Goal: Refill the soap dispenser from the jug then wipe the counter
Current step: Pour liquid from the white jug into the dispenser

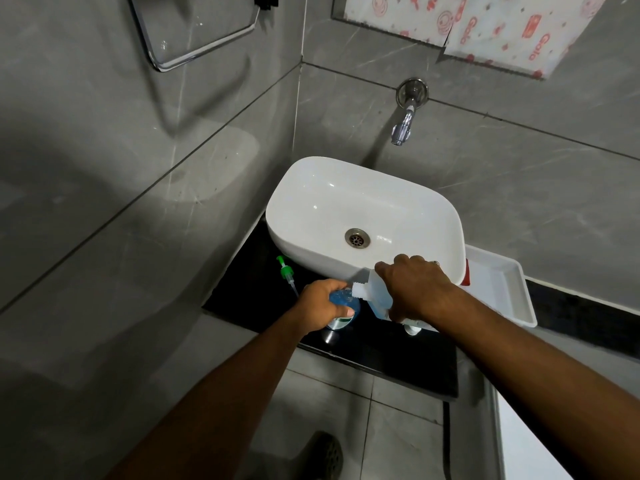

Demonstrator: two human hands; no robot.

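On the black counter (381,355) below the white basin (363,216), I see my left hand (322,306) gripping the soap dispenser (341,308), my right hand (415,289) tipping the jug (375,294) onto its mouth; grey tiled walls surround.

- The soap dispenser (341,308) is largely covered by the left hand (320,306); only part of its blue body and a strip of label show, and the label print is too small to read.
- The jug (375,296) is mostly hidden under the right hand (415,289); its handle and base cannot be made out.
- Whether liquid is flowing between the two necks cannot be told.
- A white cap-like object (412,329) below the right wrist is partly covered.
- A red item (467,273) behind the basin (311,202) shows only as a sliver.
- The patterned sheet (485,26) and the chrome rail (194,53) are cut off at the top edge.
- The dark shoe (327,455) runs off the bottom edge.
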